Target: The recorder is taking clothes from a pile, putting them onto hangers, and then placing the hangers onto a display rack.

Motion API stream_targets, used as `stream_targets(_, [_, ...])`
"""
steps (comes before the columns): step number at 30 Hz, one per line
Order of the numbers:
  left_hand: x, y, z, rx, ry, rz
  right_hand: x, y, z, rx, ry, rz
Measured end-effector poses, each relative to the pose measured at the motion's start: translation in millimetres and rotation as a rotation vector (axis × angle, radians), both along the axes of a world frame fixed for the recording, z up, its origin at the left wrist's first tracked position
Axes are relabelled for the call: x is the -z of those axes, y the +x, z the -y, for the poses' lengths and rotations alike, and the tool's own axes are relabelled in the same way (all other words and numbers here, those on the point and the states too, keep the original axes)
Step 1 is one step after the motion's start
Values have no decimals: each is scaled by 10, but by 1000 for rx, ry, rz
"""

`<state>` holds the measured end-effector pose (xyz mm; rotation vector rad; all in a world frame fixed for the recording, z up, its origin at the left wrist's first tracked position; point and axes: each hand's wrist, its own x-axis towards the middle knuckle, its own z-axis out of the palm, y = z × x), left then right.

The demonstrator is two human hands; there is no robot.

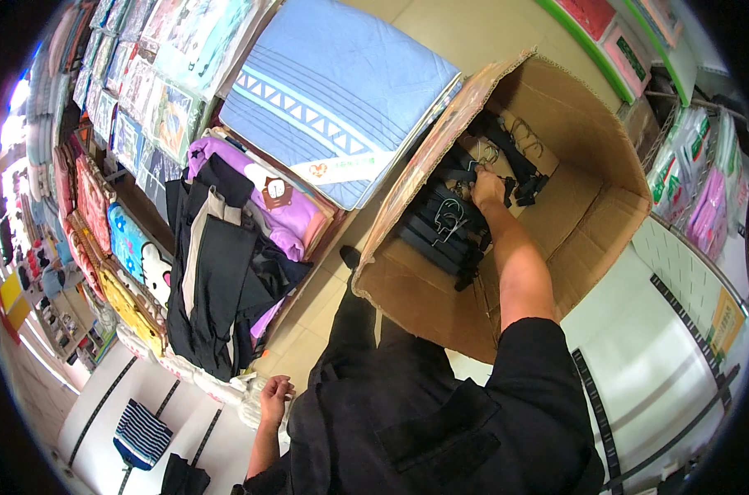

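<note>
My right hand [489, 187] reaches down into a large open cardboard box [585, 229]. Its fingers are closed around part of a black hanger [453, 179] among many others with metal hooks. A stack of black hangers [442, 229] lies nearer to me in the box, and more black hangers [516, 161] rest beyond the hand. My left hand [276, 397] hangs low at my side, loosely curled with nothing visible in it. Nearby, black garments [216, 278] and a beige piece [204, 235] are heaped over folded goods on the display.
A folded blue textile [343, 93] tops a stack beside the box. Packaged textiles [170, 74] and folded towels [133, 241] fill the display at left. Bagged goods [684, 161] hang at right. White slotted wall panels [634, 352] stand near my right arm. Tiled floor [306, 322] shows between.
</note>
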<state>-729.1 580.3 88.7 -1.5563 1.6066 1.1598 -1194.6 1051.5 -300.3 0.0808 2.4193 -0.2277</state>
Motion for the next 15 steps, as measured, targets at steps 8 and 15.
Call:
stream_targets(8, [26,213,-85,-61,-2,-21,-245,433,-47,-103,-20,-151])
stream_targets(15, [40,770,-40,-134,-17,-151,-854,644,157,224,72,-262])
